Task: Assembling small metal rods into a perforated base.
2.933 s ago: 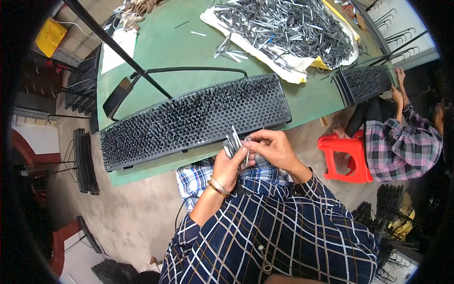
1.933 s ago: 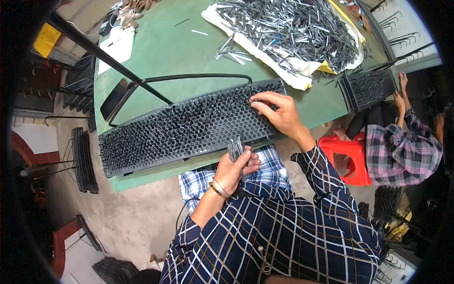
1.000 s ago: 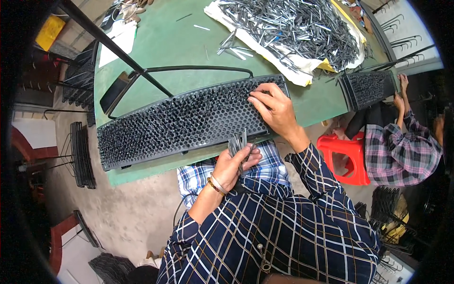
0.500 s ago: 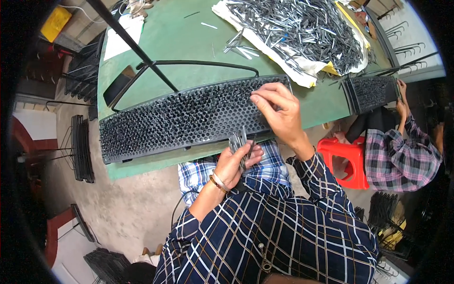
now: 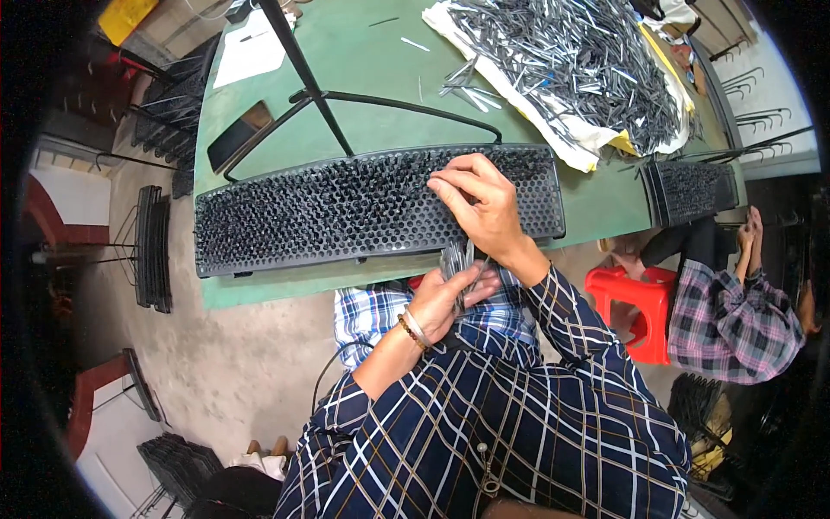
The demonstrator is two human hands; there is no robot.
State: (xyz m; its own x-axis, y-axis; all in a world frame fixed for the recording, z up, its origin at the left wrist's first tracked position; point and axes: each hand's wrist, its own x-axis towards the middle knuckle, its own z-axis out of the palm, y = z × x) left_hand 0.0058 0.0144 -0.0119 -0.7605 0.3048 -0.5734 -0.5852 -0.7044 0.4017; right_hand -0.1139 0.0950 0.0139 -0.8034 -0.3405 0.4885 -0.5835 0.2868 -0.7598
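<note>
A long, slightly curved black panel point(image 5: 285, 221), full of round holes, lies along the table's near edge. Short dark strips stand in many of its holes, densest at the left; holes toward the right show bare. Over the right half of the panel, my right hand point(image 5: 488, 212) has thumb and fingertips pinched together at the surface; whatever is between them is too small to make out. Just below the panel's front edge, my left hand point(image 5: 437, 301) grips a bundle of thin dark plastic strips point(image 5: 453, 261) that stick up past the thumb.
A heap of similar strips point(image 5: 588, 78) lies on a white sack point(image 5: 566, 149) on the green table point(image 5: 363, 52). A black metal rod frame point(image 5: 415, 105) rises behind the panel. Left are a phone point(image 5: 238, 138) and paper point(image 5: 246, 59). At right, a co-worker point(image 5: 735, 320) sits by another panel point(image 5: 692, 190).
My right hand has shifted left along the panel, still pinched. My left hand keeps the bundle near the front edge. The co-worker's hands have come away from the other panel.
</note>
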